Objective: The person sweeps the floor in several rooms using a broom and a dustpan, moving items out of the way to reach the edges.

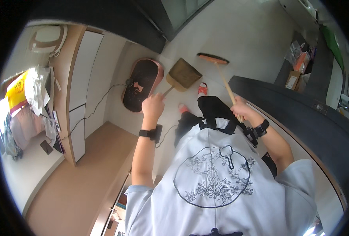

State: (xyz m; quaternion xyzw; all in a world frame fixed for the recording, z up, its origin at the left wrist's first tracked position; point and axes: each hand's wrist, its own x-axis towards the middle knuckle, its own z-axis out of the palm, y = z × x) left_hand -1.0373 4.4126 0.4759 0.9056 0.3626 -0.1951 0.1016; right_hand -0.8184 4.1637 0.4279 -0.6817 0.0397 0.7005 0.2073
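My left hand (153, 107) is closed around the handle of a brownish-yellow dustpan (185, 74). The pan lies ahead of my feet, its wide edge toward the right; what is in it cannot be made out. In my right hand (243, 109) is the pale wooden handle of a broom (225, 83), which slants away from me to the far left. Its orange head with dark bristles is by the floor, to the right of the dustpan and apart from it. Both hands wear dark wrist straps.
A pink-rimmed black oval appliance (140, 86) with a cable stands left of the dustpan. My red shoes (203, 89) are on the grey floor (245, 31). Dark panels (280, 98) run along the right, with a cardboard box (292, 80) beyond. A white-fronted cabinet (86, 70) stands left.
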